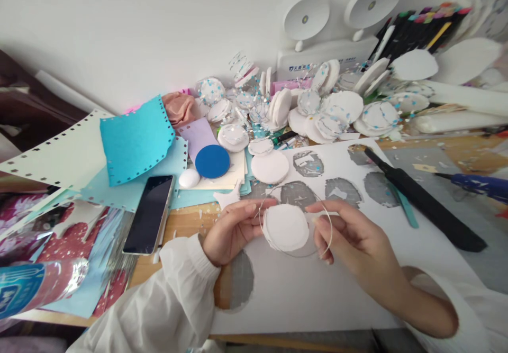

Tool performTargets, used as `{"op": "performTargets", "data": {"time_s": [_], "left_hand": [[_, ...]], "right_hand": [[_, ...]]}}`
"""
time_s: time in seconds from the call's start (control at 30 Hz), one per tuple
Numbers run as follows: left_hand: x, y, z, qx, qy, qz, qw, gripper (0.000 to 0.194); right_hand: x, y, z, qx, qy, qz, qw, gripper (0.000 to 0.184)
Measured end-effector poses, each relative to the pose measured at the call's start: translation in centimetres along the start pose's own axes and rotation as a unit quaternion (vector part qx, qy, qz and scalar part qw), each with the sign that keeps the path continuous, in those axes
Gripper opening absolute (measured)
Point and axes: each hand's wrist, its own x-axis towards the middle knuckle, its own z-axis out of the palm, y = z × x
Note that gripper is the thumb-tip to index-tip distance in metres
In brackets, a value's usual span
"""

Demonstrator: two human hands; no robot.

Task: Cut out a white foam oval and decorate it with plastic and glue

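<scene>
Between my hands is a white foam disc (286, 227), which looks like two or more layers with uneven edges. My left hand (234, 232) pinches the disc at its left edge, palm turned inward. A thin pale wire (329, 226) curves in a wide loop around the disc. My right hand (353, 244) holds the right side of this wire between thumb and fingers, apart from the disc. Beneath both hands lies a large white foam sheet (309, 300) with several round holes cut out.
Behind are piled white discs (345, 107), several wound with blue-beaded wire. A phone (150, 215), a blue disc (212, 161) and coloured papers (135, 141) lie left; a bottle (39, 284) is nearer. Right are a long black tool (432, 205) and a blue-handled tool (480, 184).
</scene>
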Motion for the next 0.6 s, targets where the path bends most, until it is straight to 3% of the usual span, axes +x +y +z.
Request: {"op": "performTargets", "data": {"time_s": [0.17, 0.47, 0.6], "left_hand": [[-0.01, -0.08, 0.07, 0.008, -0.017, 0.022, 1.0, 0.037], [-0.07, -0.18, 0.28, 0.018, -0.014, 0.035, 0.999, 0.025], [-0.02, -0.3, 0.46, 0.055, -0.024, 0.077, 0.995, 0.02]], "right_hand": [[-0.09, -0.06, -0.04, -0.005, 0.006, 0.004, 1.0, 0.014], [-0.04, -0.07, -0.04, -0.012, 0.007, -0.005, 1.0, 0.013], [-0.04, 0.08, -0.1, -0.022, 0.014, -0.012, 1.0, 0.011]]}}
